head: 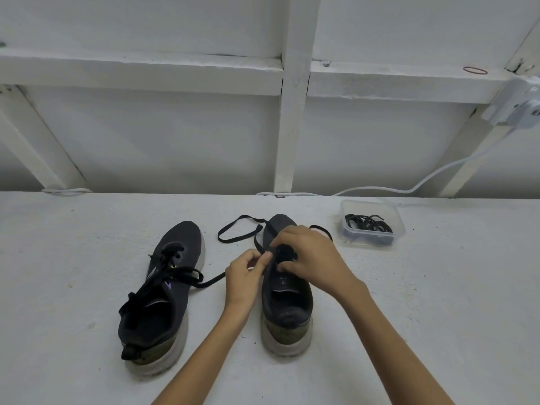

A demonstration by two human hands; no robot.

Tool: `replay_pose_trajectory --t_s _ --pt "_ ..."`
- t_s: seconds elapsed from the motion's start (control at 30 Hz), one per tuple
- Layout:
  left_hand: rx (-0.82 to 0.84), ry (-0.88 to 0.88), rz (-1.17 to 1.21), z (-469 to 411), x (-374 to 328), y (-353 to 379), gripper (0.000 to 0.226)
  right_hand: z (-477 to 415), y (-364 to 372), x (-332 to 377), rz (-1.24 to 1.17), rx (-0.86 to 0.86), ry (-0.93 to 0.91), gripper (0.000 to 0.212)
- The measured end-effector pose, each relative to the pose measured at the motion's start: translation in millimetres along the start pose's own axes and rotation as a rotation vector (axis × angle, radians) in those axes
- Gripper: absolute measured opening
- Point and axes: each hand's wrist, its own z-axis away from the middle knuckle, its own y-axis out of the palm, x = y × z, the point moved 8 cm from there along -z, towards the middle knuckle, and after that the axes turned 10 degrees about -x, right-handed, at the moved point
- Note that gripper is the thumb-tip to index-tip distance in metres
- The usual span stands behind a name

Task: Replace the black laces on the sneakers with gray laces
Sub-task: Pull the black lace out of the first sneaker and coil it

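Left sneaker (175, 239) laced; right sneaker (287, 287) black lace (241, 235) partly unthreaded.

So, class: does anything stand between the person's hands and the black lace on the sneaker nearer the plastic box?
Nothing visible does. The left hand already pinches the black lace at the side of the sneaker, and the right hand grips it over the tongue, fingers curled round it.

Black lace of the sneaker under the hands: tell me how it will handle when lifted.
Probably floppy: the black lace lies in loose curves on the table, so it should droop from the left hand. Likely light, being thin; flat, so unlikely to roll.
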Motion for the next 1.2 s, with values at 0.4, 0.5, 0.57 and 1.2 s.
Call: replay_pose_trajectory --t_s 0.4,0.5,0.57,1.2 --pt "-0.104 -0.06 0.051 3.4 12.8 -4.0 0.03 -18.2 14.7 -4.5 0.021 0.139 -0.061 0.028" --pt "-0.113 -0.06 0.029 2.9 11.9 -4.2 0.029 -19.5 16.0 -10.0 -0.067 0.121 -0.04 0.027" --pt "-0.124 -0.062 0.016 2.7 11.7 -4.9 0.029 -20.8 16.6 -11.2 -0.101 0.108 -0.033 0.026" --pt "-0.116 -0.267 0.168 0.9 21.4 -0.5 0.027 -16.7 27.8 -25.0 -0.382 0.0 0.043 0.03"
